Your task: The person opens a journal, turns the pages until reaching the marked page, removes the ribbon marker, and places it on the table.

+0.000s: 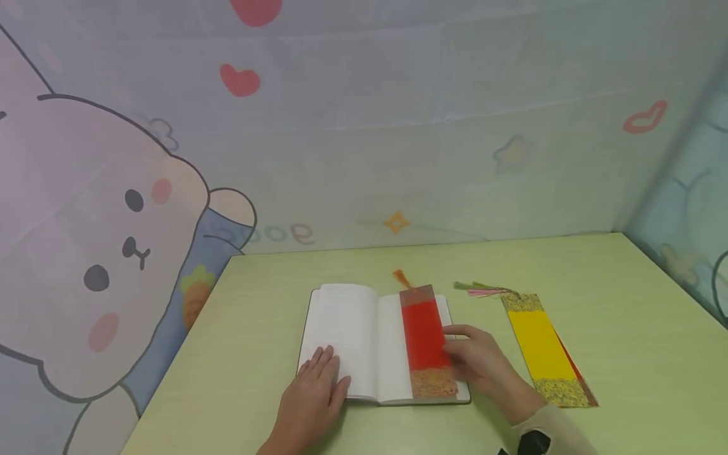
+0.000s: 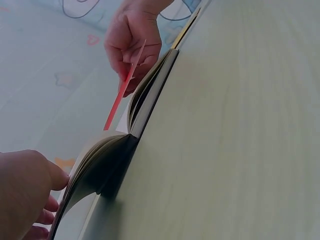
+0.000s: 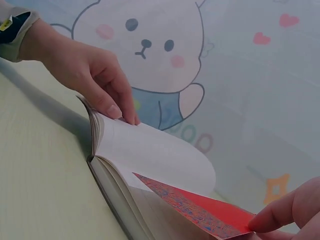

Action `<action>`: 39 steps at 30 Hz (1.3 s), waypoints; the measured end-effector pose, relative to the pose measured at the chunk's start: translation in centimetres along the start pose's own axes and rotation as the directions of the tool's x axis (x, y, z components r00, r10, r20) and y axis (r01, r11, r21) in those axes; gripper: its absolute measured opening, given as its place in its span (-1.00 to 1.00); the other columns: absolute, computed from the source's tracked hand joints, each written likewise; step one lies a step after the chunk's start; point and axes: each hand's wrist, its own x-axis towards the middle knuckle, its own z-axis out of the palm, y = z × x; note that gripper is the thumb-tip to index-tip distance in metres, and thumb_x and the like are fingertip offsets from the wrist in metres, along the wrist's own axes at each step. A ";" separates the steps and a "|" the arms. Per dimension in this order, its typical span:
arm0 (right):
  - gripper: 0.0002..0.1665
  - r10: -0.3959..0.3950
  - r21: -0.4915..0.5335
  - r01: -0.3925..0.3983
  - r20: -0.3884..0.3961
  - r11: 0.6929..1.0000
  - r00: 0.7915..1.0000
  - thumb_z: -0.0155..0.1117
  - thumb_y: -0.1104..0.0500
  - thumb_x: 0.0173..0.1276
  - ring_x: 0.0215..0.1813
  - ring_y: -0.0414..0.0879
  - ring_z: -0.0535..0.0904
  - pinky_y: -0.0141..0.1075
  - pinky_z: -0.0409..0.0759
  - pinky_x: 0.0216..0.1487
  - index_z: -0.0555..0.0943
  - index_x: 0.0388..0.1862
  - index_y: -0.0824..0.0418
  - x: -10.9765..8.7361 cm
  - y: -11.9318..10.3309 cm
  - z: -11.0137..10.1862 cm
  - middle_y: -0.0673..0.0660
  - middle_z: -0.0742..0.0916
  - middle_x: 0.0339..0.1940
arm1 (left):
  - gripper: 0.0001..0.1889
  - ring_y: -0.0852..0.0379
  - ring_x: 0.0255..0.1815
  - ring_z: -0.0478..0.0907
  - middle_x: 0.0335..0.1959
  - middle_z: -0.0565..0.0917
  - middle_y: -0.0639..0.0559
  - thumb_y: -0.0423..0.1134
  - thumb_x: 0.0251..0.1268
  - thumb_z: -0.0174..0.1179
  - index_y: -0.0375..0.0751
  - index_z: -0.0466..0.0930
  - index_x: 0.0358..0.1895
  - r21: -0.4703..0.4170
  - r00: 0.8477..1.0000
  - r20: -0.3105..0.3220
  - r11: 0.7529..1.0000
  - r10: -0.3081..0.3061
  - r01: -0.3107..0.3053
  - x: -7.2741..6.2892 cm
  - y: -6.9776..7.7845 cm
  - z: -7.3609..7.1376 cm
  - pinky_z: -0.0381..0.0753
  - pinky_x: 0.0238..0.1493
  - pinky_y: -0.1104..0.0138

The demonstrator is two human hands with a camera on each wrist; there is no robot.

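An open notebook (image 1: 349, 322) with white pages lies on the table. My left hand (image 1: 309, 401) rests on its left page with the fingers fairly straight, and in the right wrist view that left hand (image 3: 85, 70) touches the page's outer edge. Over the right page is a red bookmark (image 1: 423, 335) with patterned ends and an orange tassel (image 1: 400, 278). My right hand (image 1: 483, 360) pinches the bookmark's right long edge. Seen from the left wrist, the bookmark (image 2: 120, 100) stands tilted, its right edge raised off the page.
Right of the notebook lies a yellow bookmark (image 1: 543, 344) on top of another with a red edge (image 1: 582, 388). Green and pink tassels (image 1: 483, 290) extend left from their top. A printed cloth (image 1: 352, 170) hangs behind the pale green table (image 1: 227, 379).
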 end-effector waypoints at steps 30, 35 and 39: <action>-0.40 0.018 0.070 -0.017 -0.018 0.997 1.000 0.12 0.30 0.33 -0.21 -0.02 0.57 -0.20 0.60 -0.19 0.23 0.32 0.36 -1.3 0.8 -7.0 0.16 0.63 -0.12 | -0.62 -0.15 0.12 0.48 0.04 0.57 -0.27 -0.16 0.17 0.22 -0.39 0.58 -0.06 0.005 0.999 -0.046 1.000 0.028 -0.028 -0.3 -0.2 0.6 0.46 0.09 0.04; -0.38 0.003 0.047 -0.003 -0.006 0.999 1.000 0.12 0.28 0.34 -0.19 -0.04 0.57 -0.20 0.59 -0.17 0.20 0.34 0.36 -1.4 0.6 -8.1 0.14 0.61 -0.11 | -0.62 -0.15 0.14 0.47 0.06 0.56 -0.27 -0.15 0.19 0.20 -0.39 0.57 -0.05 -0.002 1.000 -0.028 1.000 0.012 -0.012 -0.3 -0.1 0.5 0.45 0.11 0.04; -0.36 -0.019 0.025 0.019 0.004 1.000 1.000 0.11 0.26 0.35 -0.19 -0.06 0.57 -0.21 0.59 -0.18 0.17 0.35 0.37 -1.4 0.4 -9.3 0.11 0.60 -0.10 | -0.62 -0.15 0.15 0.46 0.08 0.55 -0.27 -0.15 0.21 0.19 -0.39 0.57 -0.03 -0.004 1.000 -0.018 1.000 0.003 -0.003 -0.1 -0.1 0.5 0.44 0.12 0.05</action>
